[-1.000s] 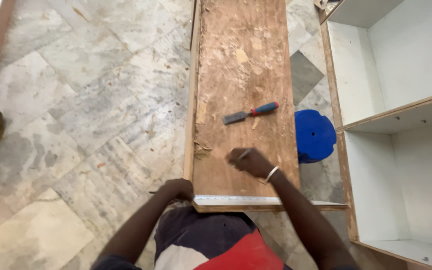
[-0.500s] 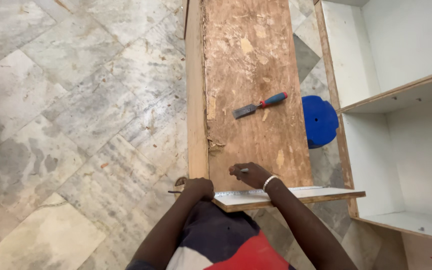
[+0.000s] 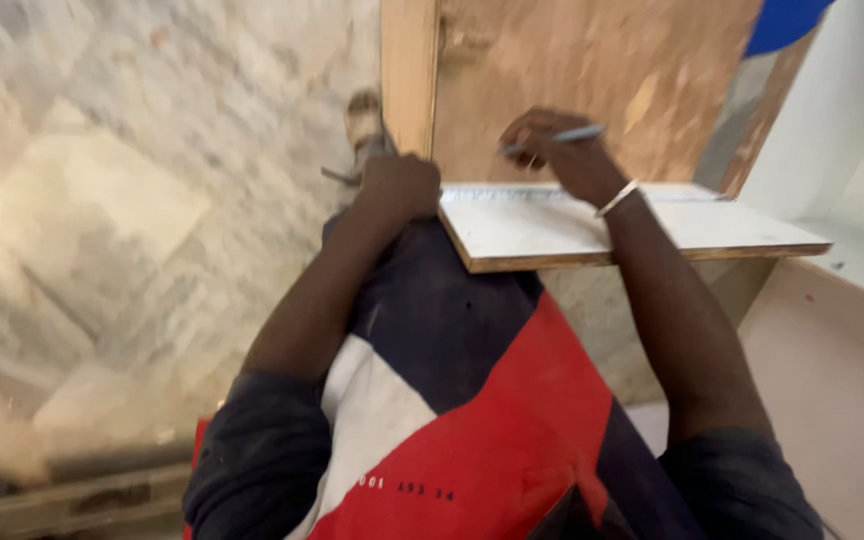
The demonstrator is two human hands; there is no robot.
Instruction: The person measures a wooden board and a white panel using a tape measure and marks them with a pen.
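- Right hand: fingers closed around a slim pen or pencil, its tip held at the far edge of the white board, apparently so that a line can be drawn against that edge.
- Left hand: curled into a fist at the board's left corner, pressing down there, which would keep the board from sliding; whether it grips anything cannot be told.
- White board: lies flat across the near end of the brown plywood sheet, its right end projecting beyond the sheet's right edge towards the white cabinet.
- Wooden strip: runs along the plywood sheet's left edge, just beside the left hand.
- Blue round object: partly visible beyond the sheet's far right corner, well apart from both hands.
- Marble floor: left of the sheet; heavily blurred.
- A wrist bangle rests over the board.
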